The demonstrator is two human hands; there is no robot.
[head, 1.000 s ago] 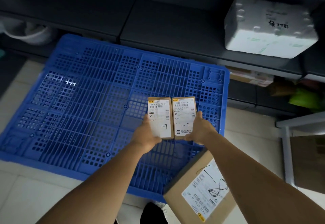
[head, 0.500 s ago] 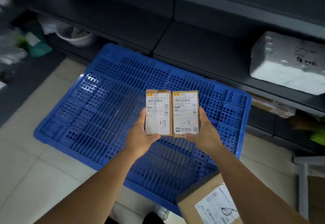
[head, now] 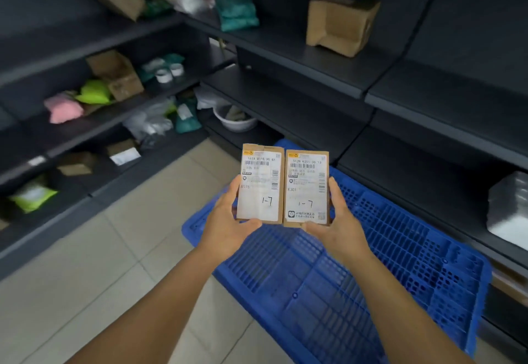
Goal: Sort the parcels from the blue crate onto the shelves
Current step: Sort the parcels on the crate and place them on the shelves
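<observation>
Two small brown cardboard parcels with white labels are held up side by side in front of me. My left hand (head: 228, 220) grips the left parcel (head: 261, 183), labelled B518 with "1-7" handwritten. My right hand (head: 338, 222) grips the right parcel (head: 306, 188), labelled K301, also marked "1-7". Below them on the tiled floor lies the flat blue plastic crate (head: 357, 286). Dark shelves (head: 285, 60) run along the back and left walls.
The left shelves carry cardboard boxes (head: 115, 73), pink (head: 64, 107), green and teal bags. An open brown box (head: 341, 25) sits on an upper back shelf. A white foam box (head: 507, 213) stands on the right shelf, a white bowl (head: 235, 119) in the corner.
The view has lifted and swung left, showing the corner shelves. Both parcels stay gripped side by side and sit higher above the crate. The large labelled box at the lower right is out of view.
</observation>
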